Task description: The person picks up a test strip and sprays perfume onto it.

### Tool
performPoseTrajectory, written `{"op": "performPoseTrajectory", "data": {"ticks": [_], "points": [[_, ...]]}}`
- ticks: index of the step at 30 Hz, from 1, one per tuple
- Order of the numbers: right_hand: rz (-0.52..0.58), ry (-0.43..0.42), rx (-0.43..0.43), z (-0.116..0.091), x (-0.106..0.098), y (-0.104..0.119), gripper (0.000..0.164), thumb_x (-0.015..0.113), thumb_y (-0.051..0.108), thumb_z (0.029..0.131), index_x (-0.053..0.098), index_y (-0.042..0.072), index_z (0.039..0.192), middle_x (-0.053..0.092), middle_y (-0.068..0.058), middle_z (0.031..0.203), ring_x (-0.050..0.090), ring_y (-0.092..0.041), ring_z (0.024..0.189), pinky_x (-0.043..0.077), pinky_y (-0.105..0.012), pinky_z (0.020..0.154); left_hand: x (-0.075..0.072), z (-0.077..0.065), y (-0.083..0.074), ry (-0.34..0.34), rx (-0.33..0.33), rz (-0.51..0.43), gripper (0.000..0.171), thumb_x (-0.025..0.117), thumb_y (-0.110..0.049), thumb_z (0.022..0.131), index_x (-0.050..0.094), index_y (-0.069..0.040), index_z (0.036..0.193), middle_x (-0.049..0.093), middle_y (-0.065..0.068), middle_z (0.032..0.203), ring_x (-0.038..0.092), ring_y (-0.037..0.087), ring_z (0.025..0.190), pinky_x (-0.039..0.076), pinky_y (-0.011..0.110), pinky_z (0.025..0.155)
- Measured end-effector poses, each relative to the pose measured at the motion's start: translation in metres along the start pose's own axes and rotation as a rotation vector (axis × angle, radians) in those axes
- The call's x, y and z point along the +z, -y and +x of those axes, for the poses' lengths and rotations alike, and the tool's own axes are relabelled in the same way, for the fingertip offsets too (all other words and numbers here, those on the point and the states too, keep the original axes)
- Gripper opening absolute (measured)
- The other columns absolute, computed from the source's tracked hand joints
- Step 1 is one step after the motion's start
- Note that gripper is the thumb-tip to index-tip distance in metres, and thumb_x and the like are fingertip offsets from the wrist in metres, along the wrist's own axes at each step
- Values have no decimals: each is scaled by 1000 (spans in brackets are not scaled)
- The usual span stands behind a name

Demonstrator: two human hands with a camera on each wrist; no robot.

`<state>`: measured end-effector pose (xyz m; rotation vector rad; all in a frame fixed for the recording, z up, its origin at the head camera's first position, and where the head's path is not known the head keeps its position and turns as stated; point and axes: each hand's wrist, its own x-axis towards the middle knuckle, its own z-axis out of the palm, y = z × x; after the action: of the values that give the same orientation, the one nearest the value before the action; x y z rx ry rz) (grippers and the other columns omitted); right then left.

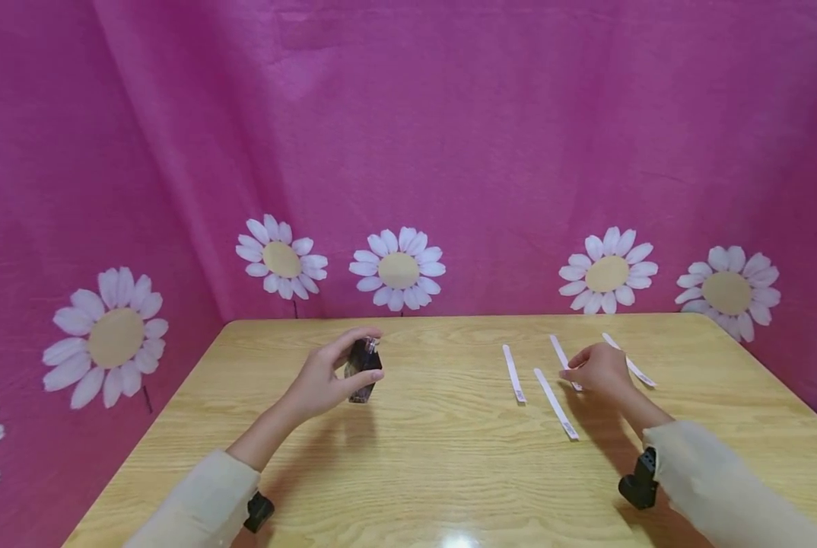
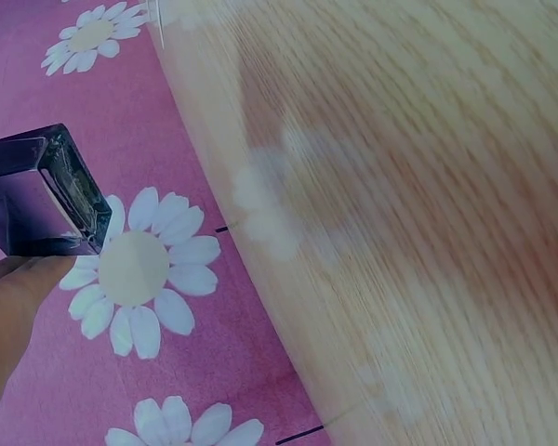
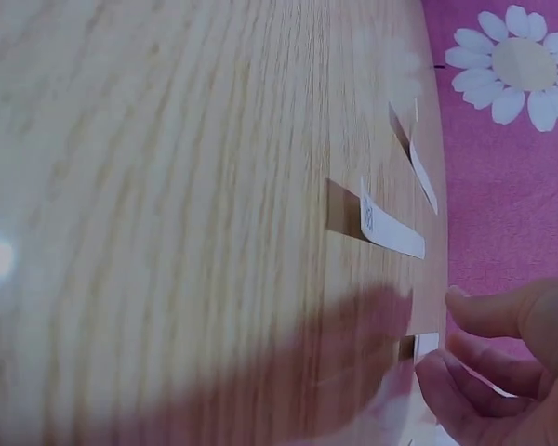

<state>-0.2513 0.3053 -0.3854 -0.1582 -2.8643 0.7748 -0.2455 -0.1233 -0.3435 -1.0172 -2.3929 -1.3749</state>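
My left hand [image 1: 322, 384] grips a dark glass perfume bottle [image 1: 362, 373], thumb on the near side and fingers over its top, held above the table. The left wrist view shows the squared base of that bottle [image 2: 28, 204]. Over the right part of the table, my right hand [image 1: 600, 369] has its fingertips close to a white paper test strip [image 1: 557, 348], partly covered by the hand. In the right wrist view a gap separates thumb and fingers, and the strip's end [image 3: 427, 345] lies beside the fingertips. Whether they touch it is unclear.
More paper strips lie around the right hand: one to the left [image 1: 513, 371], one nearer me [image 1: 554, 402], and one on the far right [image 1: 642, 375]. Pink cloth with printed daisies [image 1: 398, 270] hangs behind the wooden table [image 1: 436, 472].
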Motion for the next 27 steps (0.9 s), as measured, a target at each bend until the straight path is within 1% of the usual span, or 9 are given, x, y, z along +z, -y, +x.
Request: {"op": "performPoseTrajectory", "data": {"ticks": [2, 7, 10, 15, 19, 23, 27], "points": [[-7, 5, 14, 1, 1, -1, 27, 80, 22, 72, 72, -3, 78, 69, -13, 70, 59, -26, 71, 43, -28, 59, 1, 0, 0, 7, -4, 0, 52, 74, -14, 84, 54, -13, 132, 60, 13, 130, 64, 26, 110, 51, 39, 100], [-40, 18, 22, 1, 4, -3, 24, 83, 19, 69, 70, -1, 73, 67, -11, 69, 59, -27, 72, 44, -29, 59, 2, 1, 1, 18, -8, 7, 52, 74, -16, 84, 54, -12, 132, 61, 11, 130, 63, 27, 113, 49, 39, 102], [-48, 12, 21, 3, 4, -3, 22, 83, 17, 68, 71, -1, 73, 68, -12, 71, 60, -30, 74, 47, -32, 63, 1, 1, 2, 17, -4, 10, 52, 74, -16, 84, 54, -10, 132, 60, 11, 130, 62, 27, 113, 49, 40, 102], [-35, 0, 10, 5, 3, -4, 22, 82, 15, 66, 71, -2, 74, 69, -15, 72, 62, -33, 77, 50, -37, 68, -1, 0, 2, 22, -8, 2, 52, 74, -15, 84, 54, -13, 132, 59, 13, 131, 62, 26, 113, 49, 42, 102], [-14, 4, 14, 6, 2, -4, 26, 83, 16, 65, 72, -4, 77, 70, -16, 74, 62, -34, 79, 49, -34, 68, -2, -1, 2, 25, -13, -7, 52, 75, -16, 84, 55, -16, 131, 60, 11, 131, 62, 26, 114, 49, 42, 102], [8, 23, 54, 7, 2, -5, 30, 84, 17, 64, 72, -5, 81, 70, -16, 76, 61, -33, 81, 47, -31, 67, -2, -2, 4, 22, -20, -6, 52, 75, -16, 83, 55, -16, 131, 60, 10, 131, 61, 26, 115, 48, 41, 103], [12, 43, 87, 8, 3, -7, 33, 84, 19, 63, 72, -5, 84, 70, -16, 76, 60, -32, 82, 47, -30, 69, -1, -5, 6, 27, -25, -8, 52, 75, -15, 84, 55, -15, 132, 59, 12, 132, 60, 27, 118, 48, 41, 103]]}}
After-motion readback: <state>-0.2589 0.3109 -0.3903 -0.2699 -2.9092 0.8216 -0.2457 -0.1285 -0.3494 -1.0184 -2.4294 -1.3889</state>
